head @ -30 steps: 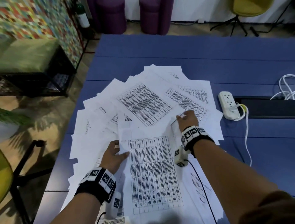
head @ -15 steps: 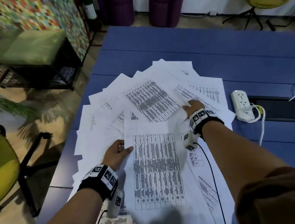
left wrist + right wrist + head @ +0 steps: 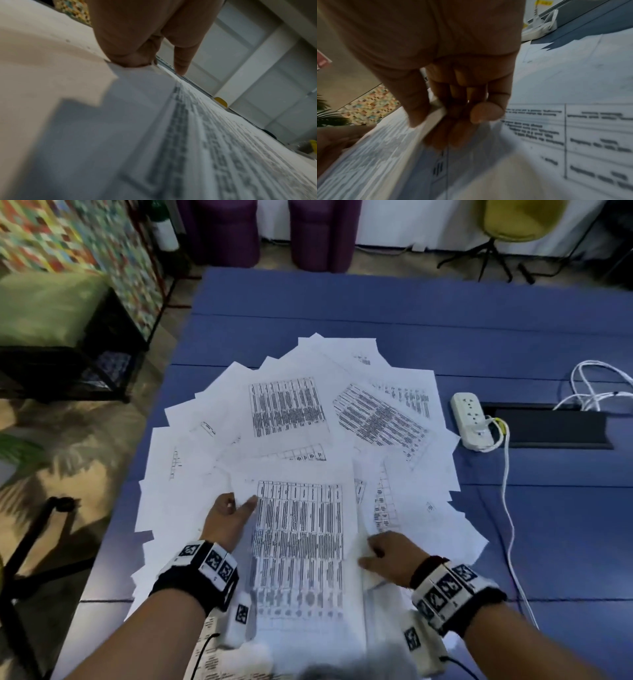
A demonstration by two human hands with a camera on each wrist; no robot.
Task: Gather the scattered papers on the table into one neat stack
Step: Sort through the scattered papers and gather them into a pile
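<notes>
Both hands pinch the printed sheet point(image 3: 301, 546), left hand point(image 3: 227, 517) and right hand point(image 3: 390, 556) at its long sides, loose papers point(image 3: 342, 392) fanned beyond.

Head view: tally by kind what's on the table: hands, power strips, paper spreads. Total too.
hands: 2 (left hand, right hand, both gripping sheets)
power strip: 1
paper spread: 1; its overlapping sheets cannot be counted
total: 4
</notes>
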